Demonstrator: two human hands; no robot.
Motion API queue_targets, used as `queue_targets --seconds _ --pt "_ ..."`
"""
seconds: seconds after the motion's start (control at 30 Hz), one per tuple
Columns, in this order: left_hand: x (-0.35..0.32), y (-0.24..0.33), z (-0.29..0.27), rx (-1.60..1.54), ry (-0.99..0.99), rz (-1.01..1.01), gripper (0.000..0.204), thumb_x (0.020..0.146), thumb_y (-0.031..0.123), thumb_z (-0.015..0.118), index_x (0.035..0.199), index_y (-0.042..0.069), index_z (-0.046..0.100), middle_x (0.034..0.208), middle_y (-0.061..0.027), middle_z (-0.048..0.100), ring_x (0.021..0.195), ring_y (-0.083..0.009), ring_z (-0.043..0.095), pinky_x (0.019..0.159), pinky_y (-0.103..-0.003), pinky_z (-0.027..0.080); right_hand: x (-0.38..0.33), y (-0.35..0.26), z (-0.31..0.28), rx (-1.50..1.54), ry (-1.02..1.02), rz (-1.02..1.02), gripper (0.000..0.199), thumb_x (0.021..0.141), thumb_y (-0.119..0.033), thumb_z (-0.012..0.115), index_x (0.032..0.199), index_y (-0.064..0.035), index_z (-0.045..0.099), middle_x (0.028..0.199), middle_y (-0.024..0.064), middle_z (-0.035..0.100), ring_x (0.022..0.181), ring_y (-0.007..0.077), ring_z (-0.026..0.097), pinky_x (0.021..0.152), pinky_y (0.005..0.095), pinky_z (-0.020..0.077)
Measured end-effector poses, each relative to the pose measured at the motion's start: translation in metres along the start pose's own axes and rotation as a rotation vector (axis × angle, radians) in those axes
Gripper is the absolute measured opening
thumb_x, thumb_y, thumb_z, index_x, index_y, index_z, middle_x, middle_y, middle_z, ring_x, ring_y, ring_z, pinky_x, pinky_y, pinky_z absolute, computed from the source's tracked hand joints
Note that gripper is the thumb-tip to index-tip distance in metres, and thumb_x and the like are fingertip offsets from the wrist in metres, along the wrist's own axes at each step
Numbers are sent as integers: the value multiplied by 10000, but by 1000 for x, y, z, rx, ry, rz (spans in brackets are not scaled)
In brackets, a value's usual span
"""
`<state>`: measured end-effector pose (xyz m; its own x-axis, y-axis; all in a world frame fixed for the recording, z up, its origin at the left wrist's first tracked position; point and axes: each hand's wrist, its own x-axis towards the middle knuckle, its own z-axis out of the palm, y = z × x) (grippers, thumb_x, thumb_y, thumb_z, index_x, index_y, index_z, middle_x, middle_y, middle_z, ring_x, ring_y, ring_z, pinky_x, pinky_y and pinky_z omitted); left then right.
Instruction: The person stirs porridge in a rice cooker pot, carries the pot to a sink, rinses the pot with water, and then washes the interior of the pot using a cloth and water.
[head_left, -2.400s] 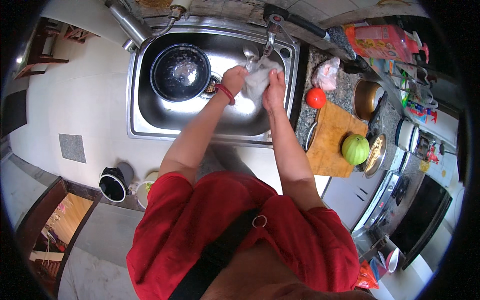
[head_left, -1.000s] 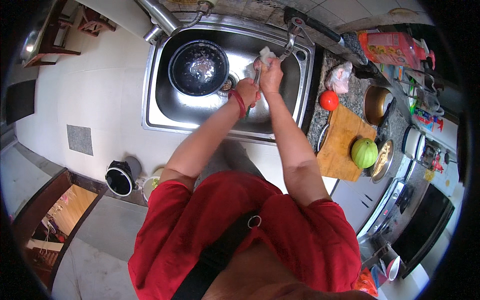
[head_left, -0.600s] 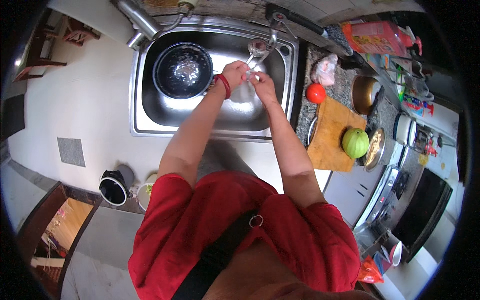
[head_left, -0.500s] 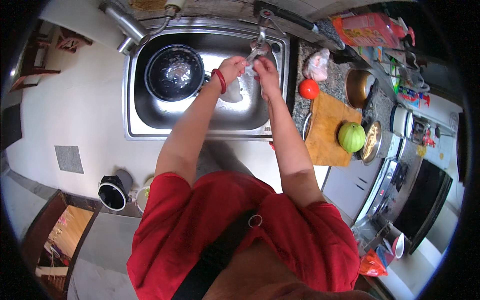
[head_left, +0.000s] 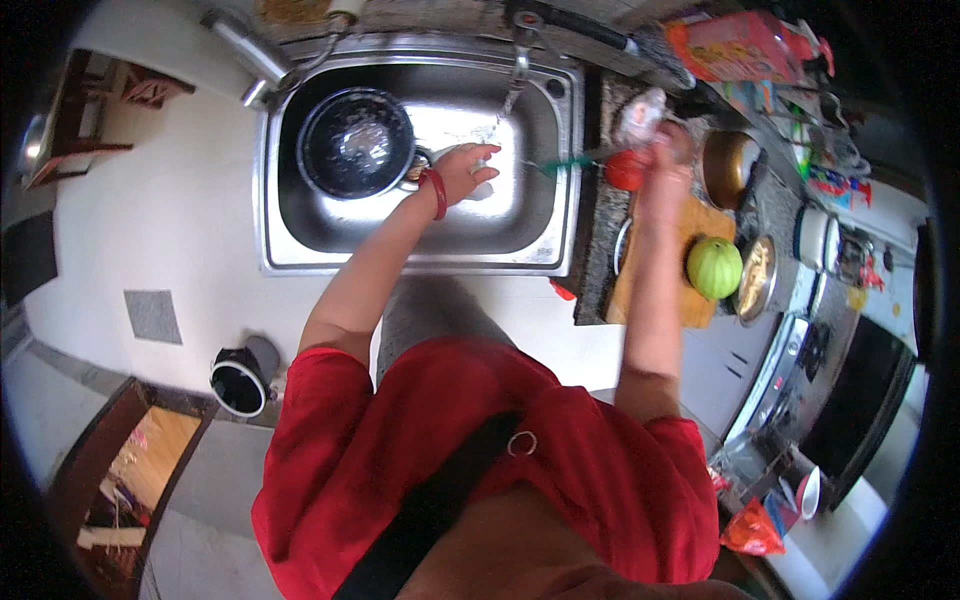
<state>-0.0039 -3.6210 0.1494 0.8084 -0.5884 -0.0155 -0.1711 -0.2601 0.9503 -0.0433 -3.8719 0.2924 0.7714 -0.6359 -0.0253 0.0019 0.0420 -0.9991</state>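
Over the sink (head_left: 540, 235), my left hand (head_left: 462, 173), with a red bangle at the wrist, has its fingers apart. Something pale shows by its fingertips, too unclear to name. My right hand (head_left: 668, 160) is smeared by motion above the counter, beside a red tomato (head_left: 622, 170) and a crumpled plastic bag (head_left: 640, 115). Whether it holds anything cannot be made out. A blurred green streak (head_left: 565, 163) crosses the sink's right rim. Water falls from the tap (head_left: 521, 65). To the left of my left hand, a dark round pot (head_left: 355, 145) sits in the basin.
A green round squash (head_left: 714, 268) rests on a wooden board (head_left: 640, 280) at the counter's right. Beyond are a metal bowl (head_left: 757, 275) with pale pieces and a brass-coloured pot (head_left: 722, 165). On the floor at lower left stands a bin (head_left: 240, 385).
My right hand has left the tap's stream and swung right over the counter. My left hand has opened and dropped slightly lower in view. The green streak has appeared at the sink's rim.
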Motion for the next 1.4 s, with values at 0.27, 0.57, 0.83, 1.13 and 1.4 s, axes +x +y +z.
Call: queue_targets --seconds 0.27,0.57,0.83,1.13,1.4 --pt "-83 -22 -96 578 975 -563 559 616 107 690 1098 12 422 1019 -184 458 993 -342 407 867 -395 334 55 17 -188 -682 -107 282 95 788 -186 587 751 -116 536 567 -64 445 457 25 385 407 168 309" --pt "-86 -68 -105 -560 939 -1007 380 674 -42 537 1023 94 466 919 -120 549 757 -256 568 403 -316 518 53 24 -147 -1399 184 -350 309 729 -174 605 988 -19 543 931 169 571 841 291 550 740 343 436" --pt "-52 -72 -61 -517 635 -782 269 684 -3 525 951 21 518 796 -111 582 591 -210 577 377 -291 487 -65 195 73 -1388 -848 269 485 740 -381 581 1032 -6 488 995 234 545 964 327 524 827 398 407" --pt "-13 -51 -58 -43 391 -732 509 712 -30 468 1202 92 397 878 -164 592 593 -256 600 406 -298 491 -68 191 53 -650 -163 638 226 676 -178 582 820 -6 555 741 99 575 676 200 556 598 303 455" --pt "6 -21 -48 403 150 -655 599 719 124 527 1274 212 317 1092 -280 421 946 -374 518 828 -382 433 -47 127 84 -883 -489 -429 375 658 -16 527 1031 -50 513 981 133 523 871 321 506 779 371 414"
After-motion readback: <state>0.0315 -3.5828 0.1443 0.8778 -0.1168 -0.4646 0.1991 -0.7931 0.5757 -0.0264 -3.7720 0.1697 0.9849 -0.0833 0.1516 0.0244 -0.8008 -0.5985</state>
